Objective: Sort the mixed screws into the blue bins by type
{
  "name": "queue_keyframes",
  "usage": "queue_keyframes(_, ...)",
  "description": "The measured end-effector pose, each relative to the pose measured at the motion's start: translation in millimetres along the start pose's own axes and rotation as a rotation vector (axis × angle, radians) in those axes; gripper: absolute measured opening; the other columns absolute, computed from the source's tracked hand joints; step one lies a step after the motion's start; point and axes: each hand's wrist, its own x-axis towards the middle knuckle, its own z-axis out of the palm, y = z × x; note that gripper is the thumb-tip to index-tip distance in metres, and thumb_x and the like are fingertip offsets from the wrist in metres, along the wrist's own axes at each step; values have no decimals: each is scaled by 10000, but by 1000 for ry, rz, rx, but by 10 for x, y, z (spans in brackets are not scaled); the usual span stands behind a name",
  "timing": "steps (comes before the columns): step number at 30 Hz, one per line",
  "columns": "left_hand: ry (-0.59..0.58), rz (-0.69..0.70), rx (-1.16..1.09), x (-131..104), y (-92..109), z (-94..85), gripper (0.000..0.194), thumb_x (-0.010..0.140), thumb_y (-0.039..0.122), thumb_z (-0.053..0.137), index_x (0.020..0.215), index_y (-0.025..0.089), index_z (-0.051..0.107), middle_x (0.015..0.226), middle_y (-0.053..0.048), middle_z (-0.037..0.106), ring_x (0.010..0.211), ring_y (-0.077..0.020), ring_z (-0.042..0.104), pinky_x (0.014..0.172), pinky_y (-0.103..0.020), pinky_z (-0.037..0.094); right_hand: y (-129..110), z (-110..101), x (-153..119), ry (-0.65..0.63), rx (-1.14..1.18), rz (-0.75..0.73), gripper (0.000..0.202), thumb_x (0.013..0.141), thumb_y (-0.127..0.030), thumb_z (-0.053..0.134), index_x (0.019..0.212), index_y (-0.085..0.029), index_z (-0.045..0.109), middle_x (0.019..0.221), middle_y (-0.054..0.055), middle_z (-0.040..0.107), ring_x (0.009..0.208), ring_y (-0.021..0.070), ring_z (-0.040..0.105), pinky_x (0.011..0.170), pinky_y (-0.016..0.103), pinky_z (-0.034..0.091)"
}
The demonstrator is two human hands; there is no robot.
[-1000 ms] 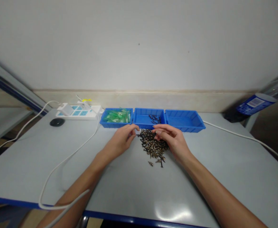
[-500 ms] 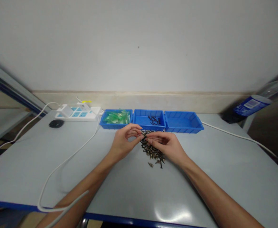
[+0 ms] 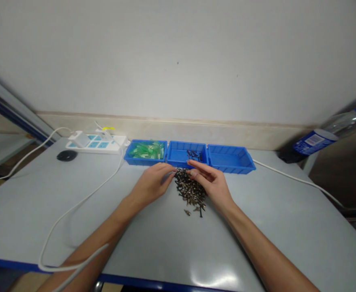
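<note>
Between the left hand (image 3: 153, 182) and the right hand (image 3: 216, 186): a heap of small screws (image 3: 191, 192), dark and brassy, lying on the grey table (image 3: 153, 251), its far end just beside both sets of fingertips.
Left grip: thumb and forefinger nearly meeting at the heap's far left corner, a narrow gap behind the tips; whether a screw is pinched there cannot be told.
Right grip: forefinger stretched forward, thumb bent below and apart from it, other fingers curled behind; too small a view to tell whether anything is held.
Right forefinger: tip overlapping, in this view, the near wall of the middle blue tray (image 3: 178, 154); contact cannot be told.
Nearer the wearer than both grips: a few loose screws (image 3: 187, 212) at the heap's near end.
Beyond the right forefinger: dark screws (image 3: 194, 154) in the right part of the middle tray.
Beyond the left hand: left blue tray (image 3: 144, 162), holding green translucent pieces (image 3: 146, 150).
Beyond and right of the right hand: right blue tray (image 3: 228, 157), next in the row; farther right, a leaning bottle (image 3: 314, 142).
Far left of the left grip: white power strip (image 3: 114, 145) and black disc (image 3: 67, 155).
</note>
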Motion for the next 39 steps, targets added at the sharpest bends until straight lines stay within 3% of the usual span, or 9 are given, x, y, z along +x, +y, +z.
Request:
queue_keyframes(3,-106,20,72,-17,-77,3,198,947,157,562,1083,188,704,1023,-79,752,938,-223,670,847,-364,552,16,5,0,-12,-17,-10,433,801,-371,761,1220,-267,729,1062,63,781,973,221,723,948,432,555)
queue_keyframes(7,-217,27,112,-24,-124,16,221,944,127,541,1036,201,727,996,-66,756,929,-217,665,830,-337,533,-30,-5,-16,-36,-54,-17,372,813,-375,737,1166,-257,751,951,59,787,893,217,724,869,408,568)
queue_keyframes(16,-211,-13,147,-34,-140,10,130,942,152,557,934,184,683,931,-63,703,899,-214,633,807,-328,526,-88,-31,0,-3,-136,-29,248,814,-368,719,1015,-238,785,775,40,761,738,198,684,731,359,536)
queue_keyframes(21,-230,-62,195,-16,-113,-7,97,951,168,545,924,180,638,911,-56,671,892,-213,619,790,-324,521,-72,-31,15,4,-118,-38,219,793,-369,738,963,-242,789,901,54,788,739,189,693,722,349,544)
queue_keyframes(24,-188,-63,134,0,-87,-22,99,959,172,543,912,181,630,865,-41,682,830,-196,627,752,-304,511,-69,-32,11,4,-94,-29,211,786,-366,748,955,-246,786,958,61,793,740,186,699,732,352,559)
queue_keyframes(30,36,-52,-73,15,-21,-36,52,897,154,668,905,188,629,817,3,686,751,-142,648,713,-241,503,-20,-26,-8,-4,-133,-12,214,771,-304,751,970,-229,779,950,72,793,780,196,724,784,360,573)
queue_keyframes(39,123,-11,-120,2,61,-49,63,890,174,702,912,181,644,836,-1,714,764,-128,678,731,-219,524,21,-1,-44,-160,-159,-28,308,797,-321,773,1085,-212,760,1013,84,782,841,186,724,801,346,580)
